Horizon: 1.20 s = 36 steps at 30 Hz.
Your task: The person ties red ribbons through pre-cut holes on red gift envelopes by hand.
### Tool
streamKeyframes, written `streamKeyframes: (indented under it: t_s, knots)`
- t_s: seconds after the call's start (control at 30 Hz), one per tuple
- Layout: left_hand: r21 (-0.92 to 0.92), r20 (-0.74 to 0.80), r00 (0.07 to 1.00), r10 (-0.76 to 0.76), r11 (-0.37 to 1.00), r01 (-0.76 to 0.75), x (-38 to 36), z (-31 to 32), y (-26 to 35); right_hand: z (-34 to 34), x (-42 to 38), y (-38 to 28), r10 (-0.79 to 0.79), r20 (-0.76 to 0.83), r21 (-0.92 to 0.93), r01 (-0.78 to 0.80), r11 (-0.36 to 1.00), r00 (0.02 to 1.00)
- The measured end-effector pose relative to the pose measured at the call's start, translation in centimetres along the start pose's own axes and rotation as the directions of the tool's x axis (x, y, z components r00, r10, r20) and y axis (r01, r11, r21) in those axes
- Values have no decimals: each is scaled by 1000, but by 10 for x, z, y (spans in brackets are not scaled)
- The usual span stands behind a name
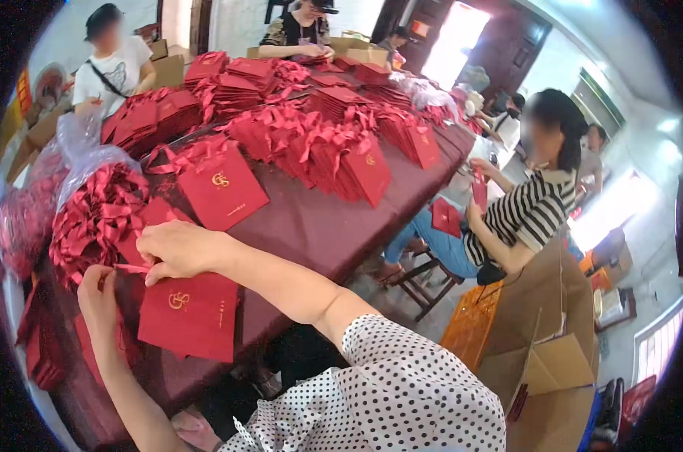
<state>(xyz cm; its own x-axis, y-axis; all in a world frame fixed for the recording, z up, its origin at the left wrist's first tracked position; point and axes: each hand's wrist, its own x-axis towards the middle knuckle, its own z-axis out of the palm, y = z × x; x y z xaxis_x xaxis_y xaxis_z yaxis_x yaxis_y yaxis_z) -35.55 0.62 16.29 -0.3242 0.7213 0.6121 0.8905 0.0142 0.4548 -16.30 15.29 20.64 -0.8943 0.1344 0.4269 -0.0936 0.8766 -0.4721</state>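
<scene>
A red gift bag with gold lettering lies flat at the near edge of the table, in front of me. My right hand is closed at the bag's top edge, pinching a red ribbon. My left hand, fingers pinched together, has the ribbon's other end, left of the bag. The ribbon stretches short and taut between both hands. Just beyond my hands is a plastic sack filled with bunched red ribbons. Another red bag rests flat past my right hand.
Piles of red ribboned bags cover the far part of the dark red table. A person in a striped shirt sits at the right, handling a red item. Other people stand around the far side. An open cardboard box stands behind me at right.
</scene>
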Motion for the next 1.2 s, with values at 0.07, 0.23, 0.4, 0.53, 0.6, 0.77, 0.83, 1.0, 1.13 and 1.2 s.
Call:
streamKeyframes:
  t_s: [0.07,0.23,0.4,0.53,0.6,0.77,0.83,1.0,1.13,1.2]
  knots:
    - [27,17,995,-103,994,103,-1,-4,7,3,0,5,-2,-16,-1,2,1000,1000]
    - [26,-63,998,-29,999,30,-3,0,-23,13,4,7,-24,-18,-63,23,998,1000]
    - [-207,-286,957,-48,978,-13,5,-20,54,9,6,6,6,-109,-103,-18,995,994]
    - [-212,169,981,96,975,-59,-6,-13,60,6,5,4,-23,-180,-43,16,999,983]
    - [-277,168,980,107,959,-57,-6,-10,63,4,6,2,0,-189,-42,-8,999,982]
    - [-604,412,897,-160,690,400,-6,-13,51,-6,7,-2,-45,-191,56,56,997,981]
    - [-649,379,918,-114,675,351,-4,-18,51,-18,5,-5,4,-151,28,0,1000,988]
    - [-682,270,933,-237,637,359,-4,-13,35,-17,0,33,-35,-109,-122,22,992,993]
    - [-686,279,912,-301,602,408,-2,-20,33,-29,0,28,153,-195,280,-94,955,969]
    - [-702,275,904,-328,574,422,-2,-21,34,-39,-4,26,164,-260,541,3,841,951]
